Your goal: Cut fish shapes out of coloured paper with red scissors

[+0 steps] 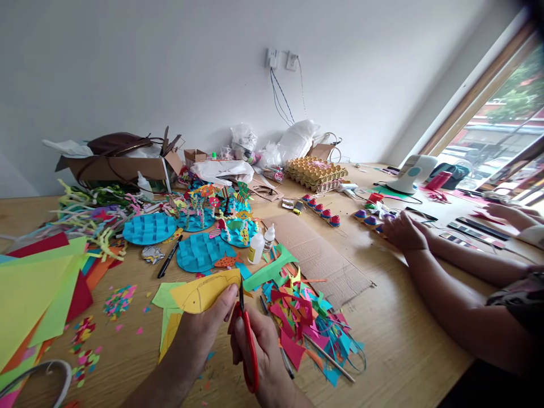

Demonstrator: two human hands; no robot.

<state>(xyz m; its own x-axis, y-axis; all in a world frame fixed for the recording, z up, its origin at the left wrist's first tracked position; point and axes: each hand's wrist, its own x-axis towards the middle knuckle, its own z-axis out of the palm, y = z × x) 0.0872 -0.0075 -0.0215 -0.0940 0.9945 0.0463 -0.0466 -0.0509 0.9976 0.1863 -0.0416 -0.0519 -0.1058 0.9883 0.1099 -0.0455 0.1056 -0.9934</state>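
Observation:
My left hand (204, 326) pinches a piece of yellow paper (199, 294) on which a fish is drawn in dark line. In my right hand (266, 345) is a pair of scissors (250, 354) with red handles, its blades at the right edge of the yellow paper. Below and left of the paper lie light green paper pieces (169, 294). A heap of colourful paper scraps (297, 317) lies right of my right hand. Just beyond the paper are blue paper discs (199, 252) with raised strips and two white glue bottles (255, 248).
Coloured paper sheets (38, 294) and small paper dots (119, 300) lie at left. A cardboard sheet (314, 255) is mid-table. Egg trays (317, 173) and a cardboard box (119, 170) stand near the wall. At right, another person's hands (403, 232) are by purple egg-carton cups (370, 220).

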